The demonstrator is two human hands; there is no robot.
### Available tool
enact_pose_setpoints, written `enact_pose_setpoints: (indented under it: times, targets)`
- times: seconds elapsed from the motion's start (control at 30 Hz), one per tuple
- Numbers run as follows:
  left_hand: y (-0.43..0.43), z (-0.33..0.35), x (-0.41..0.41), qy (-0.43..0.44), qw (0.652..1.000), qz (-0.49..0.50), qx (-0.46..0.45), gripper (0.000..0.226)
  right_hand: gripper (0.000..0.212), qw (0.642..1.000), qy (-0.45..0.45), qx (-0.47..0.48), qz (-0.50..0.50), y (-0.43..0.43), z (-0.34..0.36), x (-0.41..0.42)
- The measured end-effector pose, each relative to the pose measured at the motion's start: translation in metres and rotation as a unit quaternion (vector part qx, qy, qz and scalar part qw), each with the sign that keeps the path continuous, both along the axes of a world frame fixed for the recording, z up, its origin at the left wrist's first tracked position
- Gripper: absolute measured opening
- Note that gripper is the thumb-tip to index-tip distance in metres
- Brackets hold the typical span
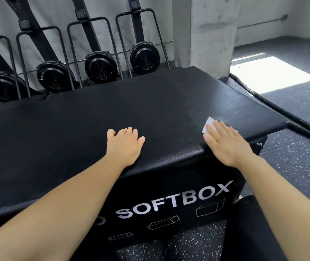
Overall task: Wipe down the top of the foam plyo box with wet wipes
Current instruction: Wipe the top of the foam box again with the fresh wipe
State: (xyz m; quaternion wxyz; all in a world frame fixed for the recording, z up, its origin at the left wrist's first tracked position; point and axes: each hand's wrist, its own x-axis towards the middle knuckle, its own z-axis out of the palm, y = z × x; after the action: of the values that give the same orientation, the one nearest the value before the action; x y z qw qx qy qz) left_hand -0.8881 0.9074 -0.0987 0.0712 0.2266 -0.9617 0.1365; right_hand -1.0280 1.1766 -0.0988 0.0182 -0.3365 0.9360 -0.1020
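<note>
The black foam plyo box fills the middle of the head view, with "SOFTBOX" printed in white on its near side. My right hand lies flat with straight fingers on a white wet wipe, pressing it onto the top near the box's right front corner. Only the wipe's far edge shows past my fingers. My left hand rests palm down on the top near the front edge, its fingertips slightly curled, holding nothing. The surface around the wipe looks damp and shiny.
Several black fan-wheel machines stand upright against the wall behind the box. A concrete pillar rises at the back right. A thick black rope lies on the speckled rubber floor to the right. My dark-clothed leg is below right.
</note>
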Motion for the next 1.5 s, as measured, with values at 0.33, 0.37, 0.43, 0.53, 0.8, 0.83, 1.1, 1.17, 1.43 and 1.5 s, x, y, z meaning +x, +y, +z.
enact_pose_setpoints:
  times: [0.33, 0.37, 0.43, 0.53, 0.8, 0.83, 1.1, 1.17, 1.43, 1.5]
  targets:
    - [0.013, -0.003, -0.032, -0.006, 1.0, -0.025, -0.012, 0.041, 0.078, 0.993, -0.061, 0.03, -0.094, -0.056, 0.004, 0.039]
    - [0.012, -0.003, -0.033, -0.008, 1.0, -0.025, -0.016, 0.043, 0.079, 0.994, -0.061, 0.027, -0.081, -0.063, 0.003, 0.047]
    - [0.012, -0.003, -0.035, -0.011, 1.0, -0.023, -0.018, 0.046, 0.079, 0.997, -0.056, 0.019, -0.057, -0.076, 0.001, 0.062]
    - [0.013, -0.002, -0.038, -0.012, 1.0, -0.019, -0.015, 0.045, 0.078, 0.998, -0.066, 0.024, 0.004, -0.09, -0.001, 0.08]
    - [0.016, -0.002, -0.038, -0.015, 1.0, -0.019, -0.009, 0.046, 0.066, 0.994, 0.034, 0.039, 0.098, -0.035, 0.011, 0.028]
    - [0.017, -0.002, -0.038, -0.018, 1.0, -0.019, -0.01, 0.047, 0.055, 0.995, 0.03, 0.046, 0.079, -0.027, 0.01, 0.015]
    - [0.018, -0.003, -0.037, -0.022, 0.999, -0.021, -0.015, 0.045, 0.058, 0.994, -0.069, 0.07, -0.053, -0.001, 0.017, -0.057]
    - [0.019, -0.003, -0.038, -0.018, 1.0, -0.02, -0.016, 0.044, 0.066, 0.99, -0.09, 0.067, -0.088, -0.01, 0.018, -0.057]
    - [0.017, -0.006, -0.037, -0.005, 1.0, -0.023, -0.009, 0.045, 0.081, 0.991, -0.081, 0.082, -0.07, -0.074, 0.011, -0.004]
    - [0.017, -0.005, -0.038, -0.006, 1.0, -0.021, -0.008, 0.049, 0.081, 0.992, -0.096, 0.076, -0.039, -0.094, 0.01, 0.013]
